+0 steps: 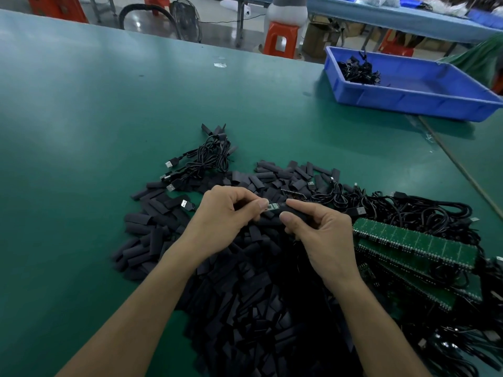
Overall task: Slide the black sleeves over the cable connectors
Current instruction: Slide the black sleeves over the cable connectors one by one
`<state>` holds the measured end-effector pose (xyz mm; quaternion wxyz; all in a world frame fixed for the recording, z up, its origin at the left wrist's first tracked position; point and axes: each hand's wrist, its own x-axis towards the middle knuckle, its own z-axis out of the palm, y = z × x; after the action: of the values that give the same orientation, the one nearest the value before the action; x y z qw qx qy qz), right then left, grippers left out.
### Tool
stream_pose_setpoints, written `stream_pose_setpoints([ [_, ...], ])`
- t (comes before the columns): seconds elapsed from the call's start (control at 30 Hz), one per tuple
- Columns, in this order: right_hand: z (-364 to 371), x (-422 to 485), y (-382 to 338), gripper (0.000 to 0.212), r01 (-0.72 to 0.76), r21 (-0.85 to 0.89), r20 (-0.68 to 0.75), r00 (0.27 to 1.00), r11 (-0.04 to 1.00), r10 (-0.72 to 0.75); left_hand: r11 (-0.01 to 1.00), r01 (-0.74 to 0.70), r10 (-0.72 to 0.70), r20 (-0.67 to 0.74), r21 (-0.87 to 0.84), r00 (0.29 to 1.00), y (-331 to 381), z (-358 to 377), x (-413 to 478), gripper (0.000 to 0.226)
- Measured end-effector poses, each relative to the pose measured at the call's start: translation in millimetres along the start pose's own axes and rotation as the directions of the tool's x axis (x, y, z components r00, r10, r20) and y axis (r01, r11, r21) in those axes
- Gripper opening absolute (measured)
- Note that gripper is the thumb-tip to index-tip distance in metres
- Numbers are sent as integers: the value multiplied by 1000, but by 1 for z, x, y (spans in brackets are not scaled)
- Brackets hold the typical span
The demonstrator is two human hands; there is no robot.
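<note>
My left hand (223, 216) pinches the end of a small green circuit-board connector (273, 207) between thumb and fingers. My right hand (318, 229) grips a black sleeve (295, 213) between thumb and forefinger; the sleeve covers part of the connector, whose green end shows between my hands. Both hands hover above a big heap of loose black sleeves (245, 289) on the green table (81, 159).
A bundle of black USB cables (206, 159) lies beyond my left hand. Tangled cables (424, 213) and stacked green circuit-board panels (413, 246) sit at the right. A blue tray (408, 96) with some cables stands at the back right. Stools and another bench are behind.
</note>
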<state>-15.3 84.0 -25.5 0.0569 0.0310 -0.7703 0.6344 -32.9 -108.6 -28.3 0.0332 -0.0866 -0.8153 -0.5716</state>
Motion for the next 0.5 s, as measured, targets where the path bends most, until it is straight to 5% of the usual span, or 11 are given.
stream_pose_setpoints([
  [0.5,7,-5,-1,24,1,36,-70,998,999,2,999,14,-14,-11,-35,1000,1,0,0,16],
])
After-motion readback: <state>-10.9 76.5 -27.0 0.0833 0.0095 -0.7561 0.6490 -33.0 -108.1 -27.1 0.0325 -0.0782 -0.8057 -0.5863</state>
